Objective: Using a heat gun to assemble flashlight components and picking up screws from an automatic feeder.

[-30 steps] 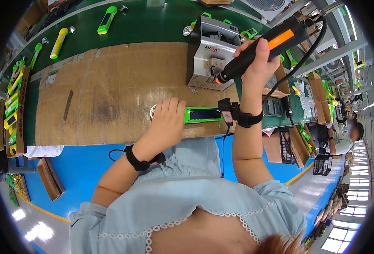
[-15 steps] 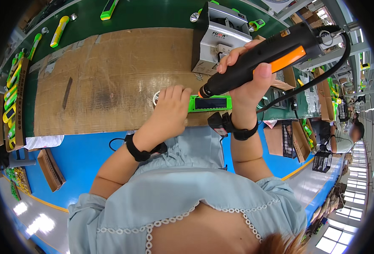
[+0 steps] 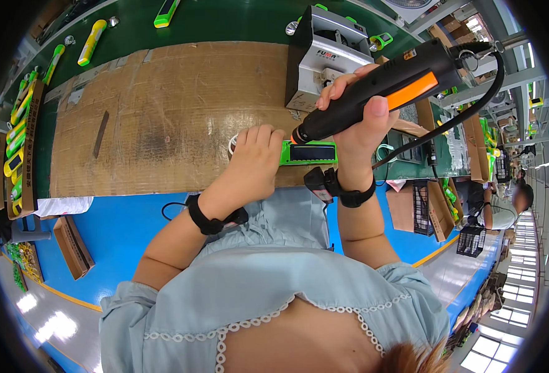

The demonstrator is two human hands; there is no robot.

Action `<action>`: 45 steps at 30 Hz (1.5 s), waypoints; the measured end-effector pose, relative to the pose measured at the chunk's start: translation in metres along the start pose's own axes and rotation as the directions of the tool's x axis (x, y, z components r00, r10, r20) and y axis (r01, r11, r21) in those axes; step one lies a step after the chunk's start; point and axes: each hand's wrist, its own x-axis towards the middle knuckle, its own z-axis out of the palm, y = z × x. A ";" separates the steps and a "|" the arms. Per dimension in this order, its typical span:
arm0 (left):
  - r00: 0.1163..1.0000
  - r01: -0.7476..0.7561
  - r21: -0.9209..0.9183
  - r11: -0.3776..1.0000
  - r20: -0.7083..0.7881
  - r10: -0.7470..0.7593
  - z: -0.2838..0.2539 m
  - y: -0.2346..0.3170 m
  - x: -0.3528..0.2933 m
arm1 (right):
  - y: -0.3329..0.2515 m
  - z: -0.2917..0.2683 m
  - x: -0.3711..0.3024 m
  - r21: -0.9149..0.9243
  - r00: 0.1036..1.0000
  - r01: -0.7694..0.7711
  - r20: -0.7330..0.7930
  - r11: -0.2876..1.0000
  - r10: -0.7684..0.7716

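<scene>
A green bench [image 3: 237, 22] carries a scuffed cardboard sheet [image 3: 206, 93], with a yellow flashlight [image 3: 91, 43] and a green-and-yellow flashlight [image 3: 166, 12] lying beyond it at the far left. A grey machine [image 3: 315, 59] stands at the sheet's far right, small metal pieces [image 3: 295, 114] beside it; a dark-panelled green lamp [image 3: 312, 153] lies on the near right.

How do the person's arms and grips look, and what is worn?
Both arms have short, light blue sleeves and black wrist straps with small dark devices. A thin dark cable loops beside the left strap. Left grip and right grip wear no gloves.
</scene>
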 end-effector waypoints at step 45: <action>0.941 0.312 0.332 0.890 0.020 -0.337 -0.070 -0.013 -0.063 | -0.059 -0.021 -0.015 0.170 0.985 -0.135 -0.082 0.976 0.150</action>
